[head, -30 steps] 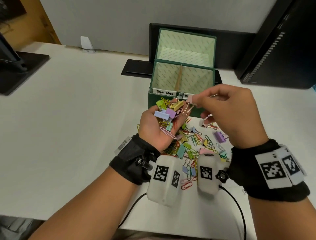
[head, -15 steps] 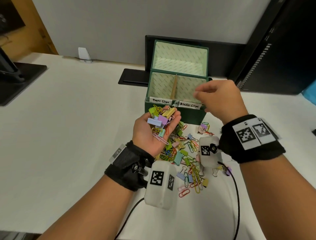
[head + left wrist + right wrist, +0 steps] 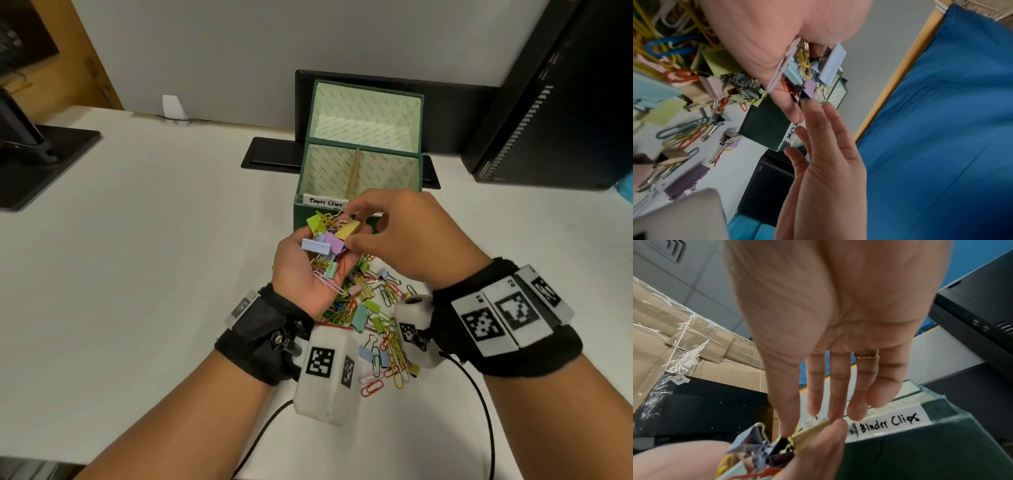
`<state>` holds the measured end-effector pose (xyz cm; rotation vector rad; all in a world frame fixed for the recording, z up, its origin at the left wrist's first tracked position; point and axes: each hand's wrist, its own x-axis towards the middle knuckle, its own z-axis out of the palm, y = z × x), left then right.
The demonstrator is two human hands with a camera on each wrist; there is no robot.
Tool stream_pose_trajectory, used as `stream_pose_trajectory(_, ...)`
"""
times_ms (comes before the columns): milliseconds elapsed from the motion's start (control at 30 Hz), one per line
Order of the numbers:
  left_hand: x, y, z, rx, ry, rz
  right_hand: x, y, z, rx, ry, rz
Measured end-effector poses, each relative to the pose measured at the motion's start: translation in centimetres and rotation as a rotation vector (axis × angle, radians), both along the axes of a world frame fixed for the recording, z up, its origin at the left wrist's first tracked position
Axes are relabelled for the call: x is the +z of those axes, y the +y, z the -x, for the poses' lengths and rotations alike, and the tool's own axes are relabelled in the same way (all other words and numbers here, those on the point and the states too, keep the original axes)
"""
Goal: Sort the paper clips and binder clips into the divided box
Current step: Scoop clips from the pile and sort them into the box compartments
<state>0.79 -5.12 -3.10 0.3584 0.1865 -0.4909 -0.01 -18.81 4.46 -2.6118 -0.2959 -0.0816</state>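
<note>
Clips [image 3: 325, 240], paper and binder mixed, sit heaped in the cupped left hand [image 3: 308, 270], held beside the green divided box [image 3: 301, 219] for short drops; the right hand [image 3: 404, 240], fingers extended and gripping nothing, reaches for a tan binder clip [image 3: 349, 229]; more clips [image 3: 376, 318] litter the table [image 3: 137, 274].

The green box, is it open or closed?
Open. The green box has its lid standing up behind it, so its lined inside shows.

The right hand [image 3: 407, 240], half a second ago raised over the divided box [image 3: 359, 178] at its binder-clip side, has returned to the clips heaped in the left hand [image 3: 305, 270], its fingertips [image 3: 349, 209] now touching them.
</note>
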Motion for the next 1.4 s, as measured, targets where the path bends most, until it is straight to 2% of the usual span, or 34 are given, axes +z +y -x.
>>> stream_pose_trajectory(333,-0.3,-0.1,0.2,-0.03,-0.042,-0.04,-0.7,0.3,0.3,0.073,0.018,0.108)
stream_pose_trajectory(567,-0.2,0.1,-0.1,-0.045,-0.033,-0.056,-1.4,-0.5,-0.1,0.069,-0.084,0.071)
stream_pose_trajectory(733,0.1,0.1,0.0,-0.062,-0.023,-0.005,-2.2,-1.1,0.3,0.105,-0.141,-0.054)
stream_pose_trajectory(900,0.3,0.0,0.2,-0.045,-0.042,-0.015,-2.1,-1.6,0.8,0.121,-0.079,-0.015)
stream_pose_trajectory(1100,-0.2,0.2,-0.2,-0.052,-0.023,-0.023,-1.5,-1.8,1.1,0.168,-0.109,-0.004)
stream_pose_trajectory(1167,-0.4,0.3,-0.4,-0.039,-0.017,0.012,-1.3,-2.0,1.2,0.162,-0.099,-0.052)
stream_pose_trajectory(1400,0.1,0.4,-0.2,-0.025,0.006,0.084,-0.5,-2.2,1.5,0.035,-0.097,-0.416)
